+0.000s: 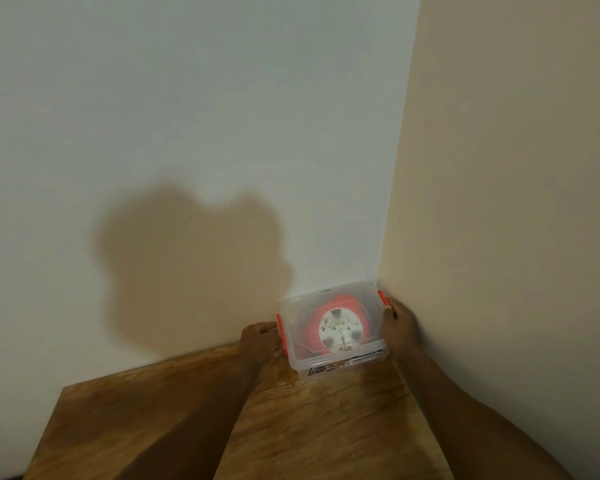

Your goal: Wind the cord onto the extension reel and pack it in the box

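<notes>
A clear plastic box (340,362) with a lid and orange side clasps stands on the wooden table in the corner of two walls. Through the lid I see the orange extension reel (336,327) with its white round face lying flat inside. My left hand (258,342) grips the box's left side at the orange clasp (281,332). On the opposite side my right hand (400,327) holds the box just below the other clasp (382,297). The cord itself cannot be made out inside.
The wooden table (222,420) runs from the corner toward me, its left edge at the lower left. A white wall stands behind the box and a cream wall (506,202) touches the table's right side. A head shadow falls on the back wall.
</notes>
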### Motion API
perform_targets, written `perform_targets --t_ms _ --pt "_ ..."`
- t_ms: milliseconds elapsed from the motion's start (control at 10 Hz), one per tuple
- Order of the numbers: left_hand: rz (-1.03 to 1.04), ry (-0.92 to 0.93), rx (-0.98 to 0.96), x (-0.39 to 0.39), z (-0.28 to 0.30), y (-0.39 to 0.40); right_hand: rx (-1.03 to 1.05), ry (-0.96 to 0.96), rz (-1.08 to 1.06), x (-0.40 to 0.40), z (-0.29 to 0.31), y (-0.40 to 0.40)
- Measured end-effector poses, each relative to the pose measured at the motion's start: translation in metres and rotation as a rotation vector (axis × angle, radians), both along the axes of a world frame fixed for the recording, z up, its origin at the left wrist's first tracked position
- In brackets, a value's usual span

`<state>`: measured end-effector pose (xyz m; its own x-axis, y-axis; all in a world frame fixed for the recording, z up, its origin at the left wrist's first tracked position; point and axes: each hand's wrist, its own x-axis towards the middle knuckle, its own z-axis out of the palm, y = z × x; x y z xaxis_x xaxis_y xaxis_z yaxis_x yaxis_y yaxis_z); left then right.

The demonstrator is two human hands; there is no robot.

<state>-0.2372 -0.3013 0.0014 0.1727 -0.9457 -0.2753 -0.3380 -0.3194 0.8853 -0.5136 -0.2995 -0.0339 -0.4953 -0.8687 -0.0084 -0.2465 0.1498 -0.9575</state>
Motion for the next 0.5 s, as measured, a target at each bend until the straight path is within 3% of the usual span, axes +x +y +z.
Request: perform_targets --t_ms 100,300,500 --pt "-0.041 -0.154 -0.074 0.001 0.003 0.003 0.001 0.121 -0.046 0.002 0.007 0.008" --pt "-0.085 -0.229 -0.218 0.030 0.036 0.010 -0.054 0.380 0.062 0.010 0.045 0.020" --pt "-0.006 -0.366 -0.586 0.099 0.126 0.006 -0.320 0.697 0.114 0.046 0.130 0.011"
